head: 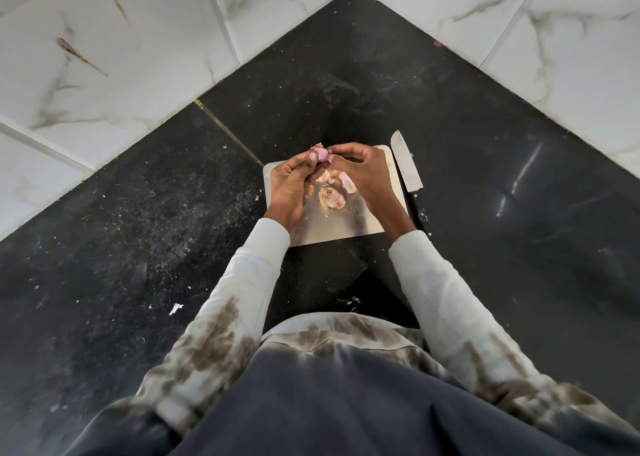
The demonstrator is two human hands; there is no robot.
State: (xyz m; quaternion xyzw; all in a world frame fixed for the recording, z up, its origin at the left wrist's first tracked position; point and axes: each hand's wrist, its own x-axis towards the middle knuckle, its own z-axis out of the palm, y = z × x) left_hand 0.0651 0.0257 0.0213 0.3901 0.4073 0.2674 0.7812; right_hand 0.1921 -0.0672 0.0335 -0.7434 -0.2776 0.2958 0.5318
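A small pink-purple onion (320, 154) is held above the far edge of a shiny metal cutting board (332, 228). My left hand (294, 187) grips the onion from the left, thumb against it. My right hand (360, 175) pinches at its right side with fingertips on the skin. Loose papery peels and a cut onion piece (331, 197) lie on the board between my hands. A knife (406, 162) lies on the counter just right of the board, blade pointing away from me.
The black speckled stone counter (450, 143) runs into a corner of white marble-pattern wall tiles (121, 57). Small scraps of peel are scattered on the counter at the left (175, 308). My long pale sleeves are stained brown.
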